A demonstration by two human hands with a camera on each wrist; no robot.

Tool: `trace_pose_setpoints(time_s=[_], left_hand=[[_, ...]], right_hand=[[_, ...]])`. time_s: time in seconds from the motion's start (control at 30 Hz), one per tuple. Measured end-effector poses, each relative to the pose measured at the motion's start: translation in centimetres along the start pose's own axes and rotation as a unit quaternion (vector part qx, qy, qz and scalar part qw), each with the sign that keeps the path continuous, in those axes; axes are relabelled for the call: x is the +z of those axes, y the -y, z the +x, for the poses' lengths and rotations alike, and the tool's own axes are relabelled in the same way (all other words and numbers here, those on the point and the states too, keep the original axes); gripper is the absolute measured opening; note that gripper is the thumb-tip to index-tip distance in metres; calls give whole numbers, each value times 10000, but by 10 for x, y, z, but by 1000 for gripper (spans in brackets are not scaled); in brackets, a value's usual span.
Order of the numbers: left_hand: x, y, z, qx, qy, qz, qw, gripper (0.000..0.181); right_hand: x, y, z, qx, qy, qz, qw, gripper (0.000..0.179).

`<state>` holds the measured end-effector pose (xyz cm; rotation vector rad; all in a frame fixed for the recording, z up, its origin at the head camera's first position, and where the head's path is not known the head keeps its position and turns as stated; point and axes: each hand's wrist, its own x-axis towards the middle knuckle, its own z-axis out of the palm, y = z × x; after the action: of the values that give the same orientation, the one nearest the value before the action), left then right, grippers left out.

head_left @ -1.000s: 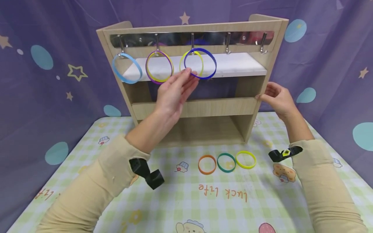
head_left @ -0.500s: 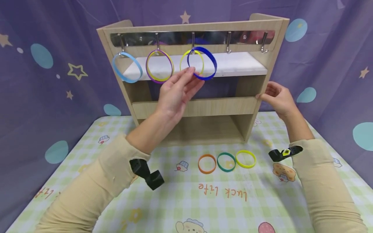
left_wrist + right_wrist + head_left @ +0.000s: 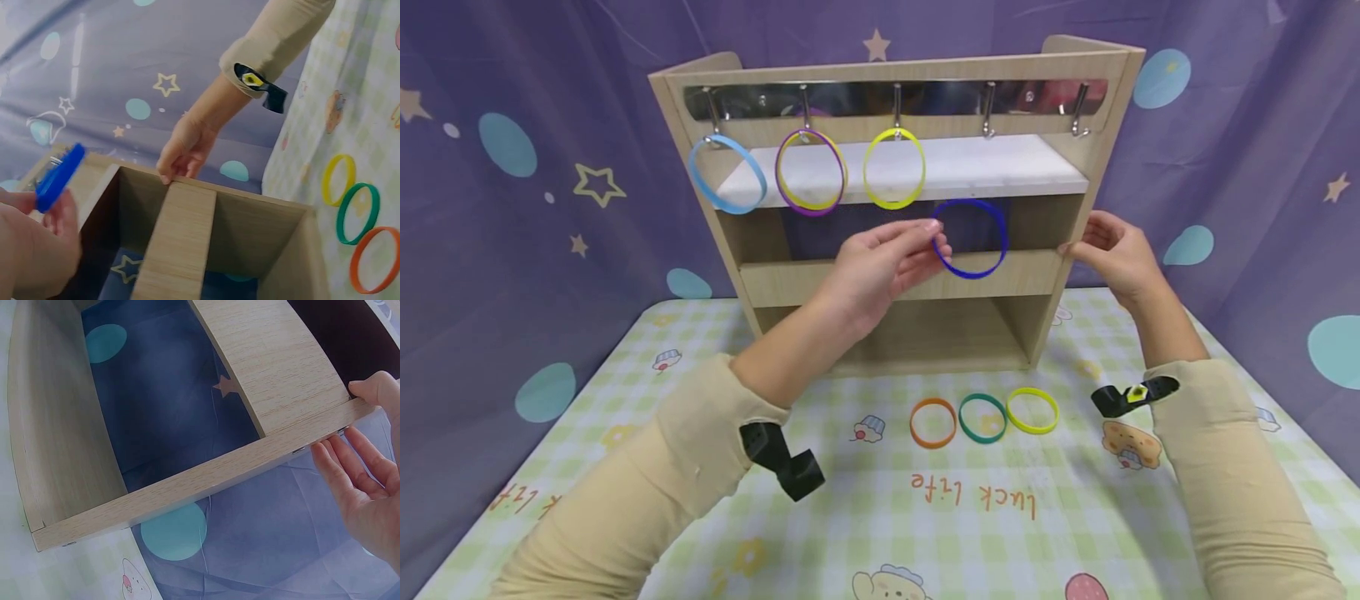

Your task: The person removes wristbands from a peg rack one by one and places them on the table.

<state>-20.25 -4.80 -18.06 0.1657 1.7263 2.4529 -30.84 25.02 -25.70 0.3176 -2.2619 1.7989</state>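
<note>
My left hand (image 3: 887, 262) pinches a dark blue wristband (image 3: 1002, 242) by its left side, in front of the wooden shelf unit (image 3: 895, 282) and below the hook rail. In the left wrist view the blue band (image 3: 59, 178) appears nearly edge-on between thumb and fingers. With thumb in front and fingers behind, my right hand (image 3: 1116, 250) grips the unit's right side panel; the right wrist view shows that panel's edge (image 3: 206, 475) between them. From the rail's hooks hang a light blue band (image 3: 760, 179), a purple and a yellow band (image 3: 844, 171) together, and a yellow band (image 3: 922, 171).
On the checkered tablecloth (image 3: 820, 533) before the unit lie an orange band (image 3: 912, 425), a green band (image 3: 962, 417) and a yellow band (image 3: 1056, 412). Two bare hooks (image 3: 988, 112) are at the rail's right end. A patterned purple curtain (image 3: 550, 275) stands behind.
My left hand has moved down and to the right with the dark blue band, away from the middle hook, where the yellow band stays hanging. The right hand keeps its place on the panel.
</note>
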Motion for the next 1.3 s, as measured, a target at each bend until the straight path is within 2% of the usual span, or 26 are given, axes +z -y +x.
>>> trace_pose_setpoints(time_s=[0.07, 0.17, 0.3, 0.43, 0.6, 0.87, 1.1, 1.3], left_hand=[[-2, 4, 0, -444, 103, 441, 9980, 20], [-5, 8, 1, -1003, 424, 1012, 9889, 25], [-11, 9, 2, -1389, 1000, 1645, 9714, 26], [-15, 9, 2, -1500, 1406, 2170, 9543, 25], [-18, 13, 3, -1579, 1570, 2621, 9390, 24], [-24, 22, 2, -1677, 1622, 2826, 9304, 23], [-28, 22, 4, -1577, 1426, 3064, 9278, 23], [-37, 23, 8, -1585, 1416, 3265, 9210, 23]], right_hand=[[0, 0, 0, 6, -11, 13, 10000, 34], [0, 0, 0, 19, 6, 65, 10000, 34], [0, 0, -1, 1, 63, 82, 9999, 34], [1, 1, -2, -8, 30, -25, 10000, 33], [1, 2, -3, 2, -2, -128, 9999, 33], [1, 2, -1, -10, 65, -8, 10000, 34], [1, 1, -2, 5, 64, -70, 10000, 34], [1, 2, -3, -14, 14, -209, 9998, 33]])
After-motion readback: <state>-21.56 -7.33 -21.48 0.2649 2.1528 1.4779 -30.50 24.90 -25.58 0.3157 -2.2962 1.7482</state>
